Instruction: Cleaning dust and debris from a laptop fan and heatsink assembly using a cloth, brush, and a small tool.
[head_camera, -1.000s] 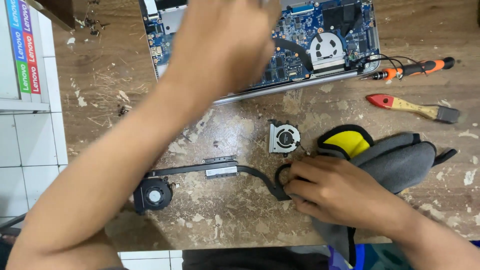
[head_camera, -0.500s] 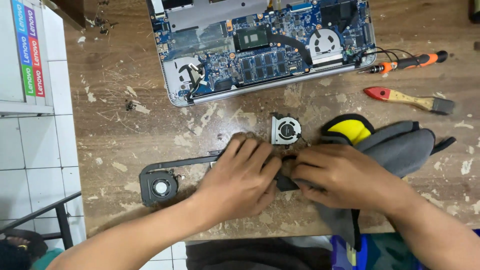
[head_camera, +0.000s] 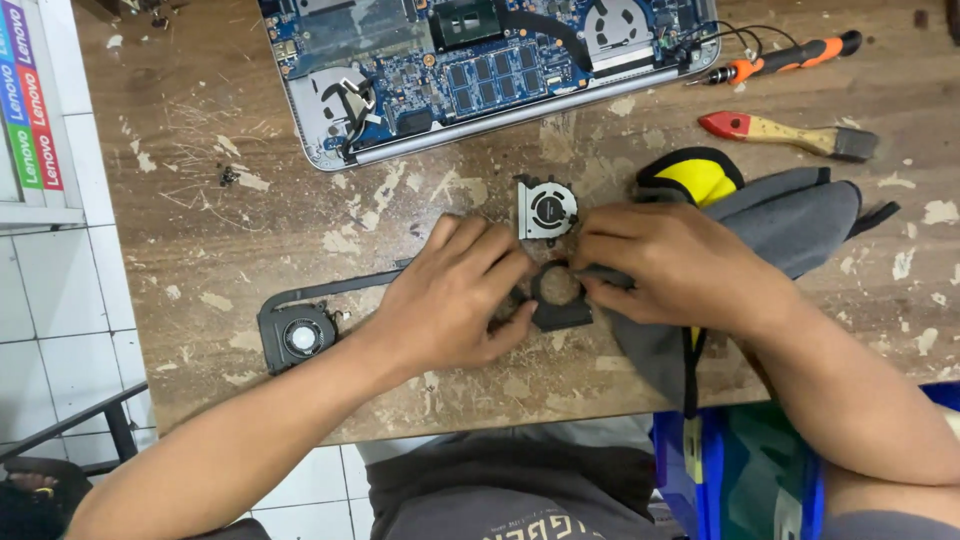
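A black heat pipe assembly lies on the worn wooden table (head_camera: 250, 200), with a black fan (head_camera: 297, 335) at its left end and an empty round fan frame (head_camera: 560, 297) at its right end. My left hand (head_camera: 450, 295) grips the assembly just left of the round frame. My right hand (head_camera: 670, 265) pinches the frame's right edge. A loose silver fan (head_camera: 546, 207) sits just above both hands. An opened laptop (head_camera: 480, 60) with its blue circuit board exposed lies at the table's far side.
A grey and yellow cloth pouch (head_camera: 770, 215) lies under my right wrist. An orange-handled screwdriver (head_camera: 785, 58) and a red-handled brush (head_camera: 790, 135) rest at the right. White boxes (head_camera: 35, 110) stand at the left edge. A blue crate (head_camera: 740, 470) sits below the table.
My left hand came down from the laptop to the heat pipe assembly and now grips it beside my right hand. The view has shifted slightly.
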